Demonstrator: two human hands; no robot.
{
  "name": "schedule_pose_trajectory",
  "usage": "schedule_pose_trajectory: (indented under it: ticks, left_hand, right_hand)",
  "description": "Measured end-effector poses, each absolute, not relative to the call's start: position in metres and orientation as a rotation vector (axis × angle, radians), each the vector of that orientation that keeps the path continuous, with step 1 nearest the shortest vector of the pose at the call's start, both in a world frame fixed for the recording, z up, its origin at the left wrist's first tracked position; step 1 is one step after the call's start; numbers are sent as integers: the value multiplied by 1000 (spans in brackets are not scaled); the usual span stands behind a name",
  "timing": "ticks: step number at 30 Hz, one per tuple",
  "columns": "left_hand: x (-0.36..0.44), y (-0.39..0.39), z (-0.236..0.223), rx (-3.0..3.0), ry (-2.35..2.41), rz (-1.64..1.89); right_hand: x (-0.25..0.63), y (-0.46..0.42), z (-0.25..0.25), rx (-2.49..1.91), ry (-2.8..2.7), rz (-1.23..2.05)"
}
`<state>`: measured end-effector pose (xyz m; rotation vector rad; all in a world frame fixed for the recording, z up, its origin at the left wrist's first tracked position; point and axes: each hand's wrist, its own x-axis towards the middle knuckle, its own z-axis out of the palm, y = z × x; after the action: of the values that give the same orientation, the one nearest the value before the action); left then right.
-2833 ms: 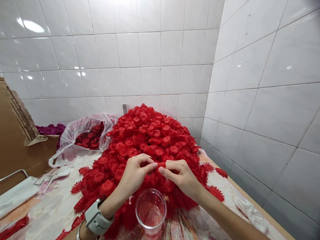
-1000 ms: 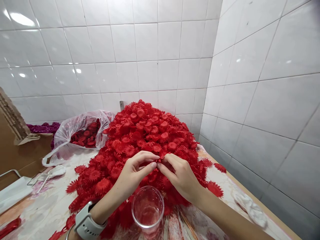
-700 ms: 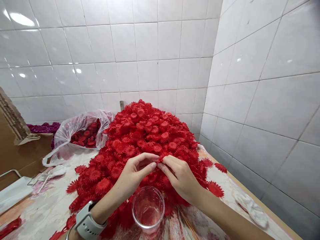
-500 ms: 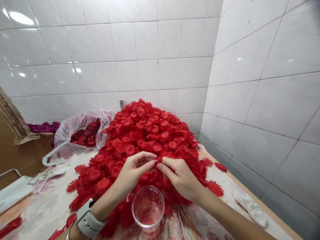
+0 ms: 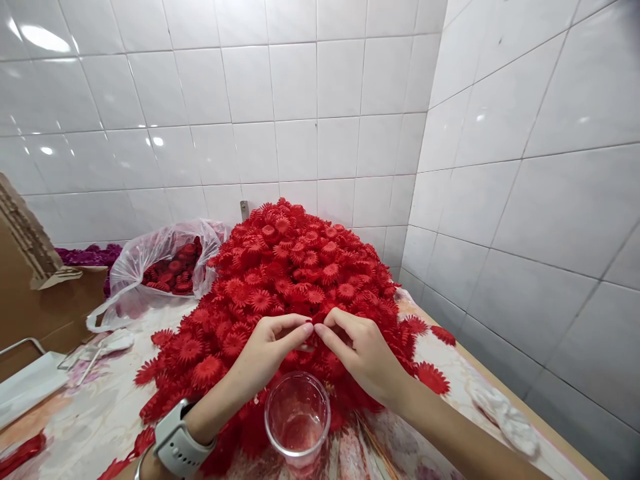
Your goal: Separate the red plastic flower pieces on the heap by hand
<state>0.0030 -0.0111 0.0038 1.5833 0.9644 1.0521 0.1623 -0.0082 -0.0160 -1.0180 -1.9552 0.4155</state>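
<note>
Showing less red between left hand [image 5: 275,341] and right hand [image 5: 362,345] than half a second ago, pinched nearly tip to tip over red flowers [image 5: 300,267] piled on the desk [image 5: 105,397]. Likely fine work; impossible to say whether grasping one.

Pale watch [image 5: 180,445]; silver bangle [image 5: 139,467]

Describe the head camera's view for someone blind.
A person's left hand and right hand nearly meet before a heap of red fringed flowers, beyond a clear plastic cup; a translucent plastic bag lies open at left.
</note>
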Motion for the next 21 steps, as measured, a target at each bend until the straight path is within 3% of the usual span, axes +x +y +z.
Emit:
schedule_pose_trajectory:
  ticks: [11, 21]
  left_hand:
    - [5, -10, -1, 1479, 960, 1025]
    - [2, -4, -3, 1423, 980, 1098]
  right_hand:
    - [163, -7, -19, -1041, -2070, 280]
    - [161, -10, -16, -1045, -1890, 577]
